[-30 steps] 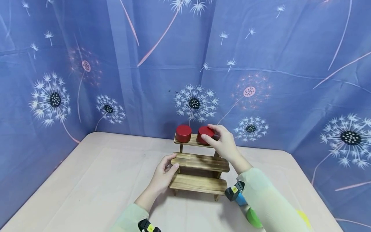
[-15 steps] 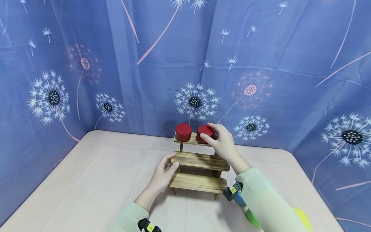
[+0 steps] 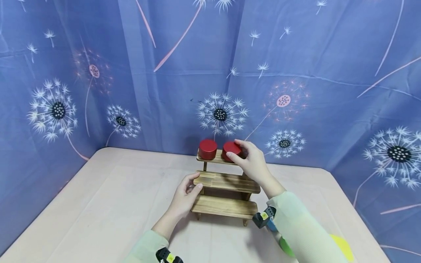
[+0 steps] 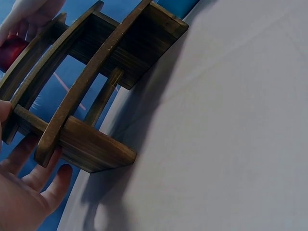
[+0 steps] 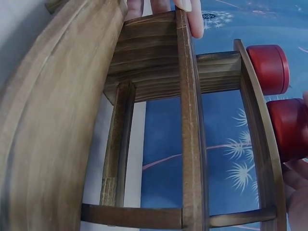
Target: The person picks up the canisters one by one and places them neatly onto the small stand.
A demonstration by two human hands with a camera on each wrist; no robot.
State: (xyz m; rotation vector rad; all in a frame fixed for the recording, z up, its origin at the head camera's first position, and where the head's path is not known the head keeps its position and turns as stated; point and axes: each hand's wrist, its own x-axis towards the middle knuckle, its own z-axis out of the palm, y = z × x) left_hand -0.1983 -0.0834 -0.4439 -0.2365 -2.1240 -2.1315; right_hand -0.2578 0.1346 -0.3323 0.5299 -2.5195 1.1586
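Right hand (image 3: 253, 164): fingers (image 3: 234, 157) curled round the right red tin (image 3: 231, 150), thumb at its front, the rest over the top and far side. The tin sits on the top step of the wooden stand (image 3: 227, 182), right half, base apparently flat on the board. Left red tin (image 3: 208, 149) is on the same step, just beside it, a thin gap between. In the right wrist view both tins show at the top board's edge, right tin (image 5: 291, 127) partly behind the board.

Left hand (image 3: 185, 199): fingers loosely bent against the left end of the stand's middle step, thumb on top of the board, bracing it; a light hold, not a full wrap. The left wrist view shows fingers (image 4: 29, 175) spread near the side of the stand (image 4: 91, 96).

The stand is on the tabletop (image 3: 115, 204), near its back edge, in front of the blue curtain (image 3: 296, 73). Green and yellow shapes lie right of the stand, mostly hidden by the right sleeve (image 3: 302, 230).

To do it well, I'd say: keep the left hand pressing the stand so it doesn't tip, keep the tin upright, move it straight, and don't knock the neighbouring tin off the narrow step.
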